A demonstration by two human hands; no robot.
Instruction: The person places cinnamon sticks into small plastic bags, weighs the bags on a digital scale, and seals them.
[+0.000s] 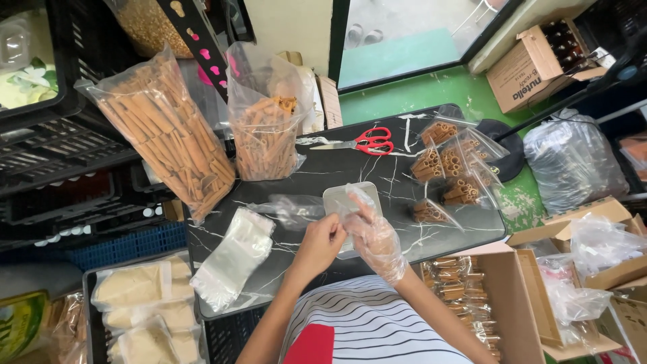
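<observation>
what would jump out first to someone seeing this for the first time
Two big clear bags of cinnamon sticks stand at the back left of the black marble-patterned table, with red-handled scissors behind. At the centre, the bare left hand and plastic-gloved right hand hold a small clear bag.

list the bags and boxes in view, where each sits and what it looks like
Tall clear bag: far left of table, long brown sticks.
Open clear bag: beside it, shorter sticks.
Small filled packets: table's right side, clear, cut sticks.
Empty bag stack: near left corner, flat, clear.
Small clear bag: held by left hand and gloved right hand.
Cardboard box: floor, upper right, brown.
</observation>
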